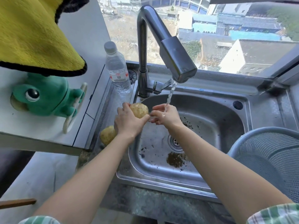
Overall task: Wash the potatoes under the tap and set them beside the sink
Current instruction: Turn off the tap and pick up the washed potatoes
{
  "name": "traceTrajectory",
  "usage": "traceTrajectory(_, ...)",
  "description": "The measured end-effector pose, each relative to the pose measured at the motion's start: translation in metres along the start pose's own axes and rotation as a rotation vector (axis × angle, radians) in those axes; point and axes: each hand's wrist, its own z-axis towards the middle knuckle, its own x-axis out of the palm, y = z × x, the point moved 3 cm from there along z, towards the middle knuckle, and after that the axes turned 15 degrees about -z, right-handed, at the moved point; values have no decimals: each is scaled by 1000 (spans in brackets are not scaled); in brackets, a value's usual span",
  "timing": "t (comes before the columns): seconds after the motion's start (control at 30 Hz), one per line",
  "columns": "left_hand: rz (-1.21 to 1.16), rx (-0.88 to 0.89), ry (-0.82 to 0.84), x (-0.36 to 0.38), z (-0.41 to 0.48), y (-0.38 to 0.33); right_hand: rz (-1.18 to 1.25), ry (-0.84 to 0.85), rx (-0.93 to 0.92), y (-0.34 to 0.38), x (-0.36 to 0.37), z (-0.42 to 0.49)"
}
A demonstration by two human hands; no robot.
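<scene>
My left hand (127, 122) grips a pale yellow potato (139, 109) over the left rim of the steel sink (210, 110). My right hand (165, 115) is just to its right, under the stream from the tap (171, 57); water runs over its fingers, which are loosely curled with nothing visible in them. A second potato (107, 135) lies on the ledge beside the sink's left edge, partly hidden by my left wrist.
A clear water bottle (117, 68) stands behind the left rim. A grey-blue colander (268, 157) sits at the right. Dirt specks lie round the drain (175, 141). A green plush toy (47, 96) and a yellow cloth (32, 33) hang at the left.
</scene>
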Motion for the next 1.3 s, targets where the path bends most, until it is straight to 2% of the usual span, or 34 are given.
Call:
traceTrajectory(0.1, 125, 2, -34, -8, 12, 7, -9, 72, 0, 0, 6, -1)
traceTrajectory(0.27, 318, -28, -76, -20, 30, 19, 3, 73, 27, -5, 10, 3)
traceTrajectory(0.57, 456, -20, -74, -23, 42, 27, -9, 105, 91, -7, 11, 7)
traceTrajectory(0.73, 539, 49, -118, -25, 38, 19, 38, 90, 72, -8, 7, 8)
traceTrajectory(0.83, 478, 205, -128, -15, 29, 5, 90, 59, 50, -1, -1, 10)
traceTrajectory(0.97, 263, 388, -12, 6, 24, -18, 68, -37, 11, 13, -20, 26)
traceTrajectory(1.13, -78, 221, -16, 15, 42, -45, -22, -83, -11, 27, -38, 55)
traceTrajectory(1.3, -130, 136, -26, 14, 65, -59, -269, -60, 0, 40, -37, 81)
